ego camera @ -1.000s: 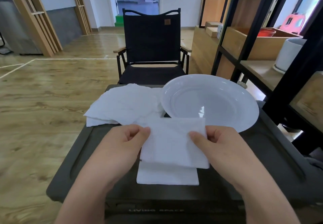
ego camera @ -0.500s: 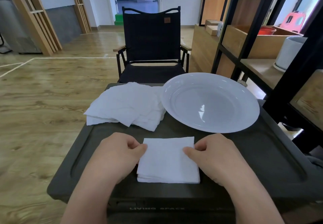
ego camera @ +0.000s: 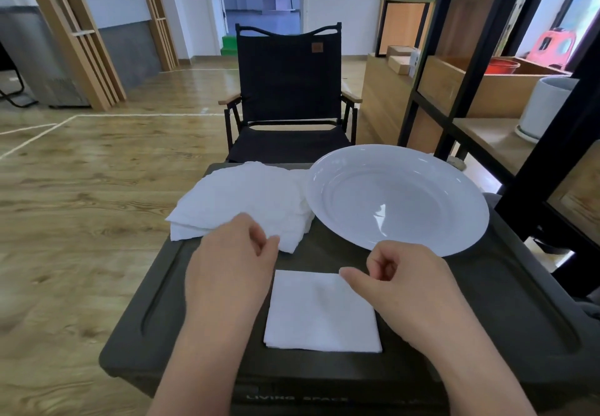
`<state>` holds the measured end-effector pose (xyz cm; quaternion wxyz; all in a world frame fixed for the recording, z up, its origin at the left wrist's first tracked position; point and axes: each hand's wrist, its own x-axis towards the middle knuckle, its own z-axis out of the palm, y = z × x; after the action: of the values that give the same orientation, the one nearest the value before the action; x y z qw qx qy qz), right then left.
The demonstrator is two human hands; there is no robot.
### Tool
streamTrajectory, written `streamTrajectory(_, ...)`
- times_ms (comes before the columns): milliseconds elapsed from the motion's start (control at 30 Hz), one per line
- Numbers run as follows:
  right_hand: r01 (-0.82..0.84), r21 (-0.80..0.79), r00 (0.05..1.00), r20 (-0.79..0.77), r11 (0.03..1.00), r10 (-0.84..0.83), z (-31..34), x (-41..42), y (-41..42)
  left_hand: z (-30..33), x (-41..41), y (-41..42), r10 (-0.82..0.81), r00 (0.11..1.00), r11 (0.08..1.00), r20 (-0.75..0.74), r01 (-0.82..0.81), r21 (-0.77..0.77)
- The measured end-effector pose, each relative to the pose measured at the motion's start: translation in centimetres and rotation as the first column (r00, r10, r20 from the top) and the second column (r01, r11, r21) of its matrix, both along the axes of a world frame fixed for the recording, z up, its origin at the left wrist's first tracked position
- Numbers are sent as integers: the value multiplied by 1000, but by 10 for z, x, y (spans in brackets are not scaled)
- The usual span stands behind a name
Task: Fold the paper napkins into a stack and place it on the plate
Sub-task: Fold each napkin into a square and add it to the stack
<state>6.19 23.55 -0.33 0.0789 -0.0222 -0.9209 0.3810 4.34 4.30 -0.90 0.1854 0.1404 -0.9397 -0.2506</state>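
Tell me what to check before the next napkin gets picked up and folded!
1. Folded stack lies flat and square on the dark table: ok.
2. Loose napkins left to fold, at the table's far left beside the plate: ok.
3. Left hand near the loose pile with nothing visibly in it: ok. Whether its fingers touch the pile: cannot tell.
4. Right hand holds nothing, thumb tip at the stack's far right corner: ok.
5. Plate has nothing in it, ready for the stack: ok.
6. All napkins folded: not ok, so the stack should probably wait.
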Motion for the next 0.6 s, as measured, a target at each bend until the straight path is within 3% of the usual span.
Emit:
streamTrajectory(67,-1,-46,999,-41,999,-1,2,0,0,-2,-16,2,-96,993,991,-74,88,-100)
streamTrajectory(167,-22,-83,998,-63,996,16,3,2,-1,-17,-34,-5,-228,974,947,12,225,-228)
streamTrajectory(367,-59,-120,996,-80,991,49,3,2,-6,-28,-45,-3,-231,972,950,39,234,-208)
streamTrajectory(600,-75,-132,994,-91,988,63,5,4,-13,-27,-47,-4,-122,988,990,-97,114,-83)
